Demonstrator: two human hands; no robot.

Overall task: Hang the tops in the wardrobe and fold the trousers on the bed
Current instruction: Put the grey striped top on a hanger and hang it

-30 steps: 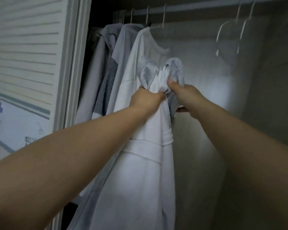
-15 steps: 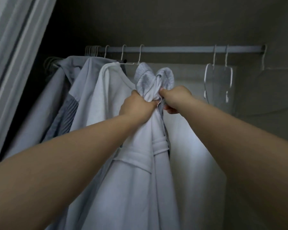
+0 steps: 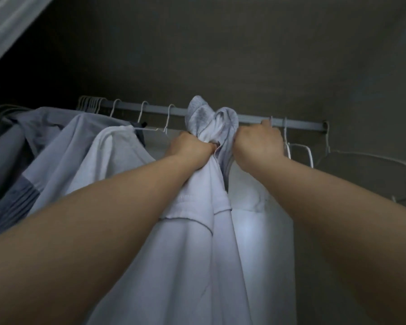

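Forearms are stretched up into the wardrobe, higher than half a second ago. A pale top is gripped at its bunched collar by the left hand and the right hand, fingers curled tight. The collar has been raised level with the far rail, right of a hung white top.

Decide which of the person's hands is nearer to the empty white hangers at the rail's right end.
The right. The right hand grips the bunched top directly beside the empty white hangers, nearly touching them. The left hand grips the same top on its far side.
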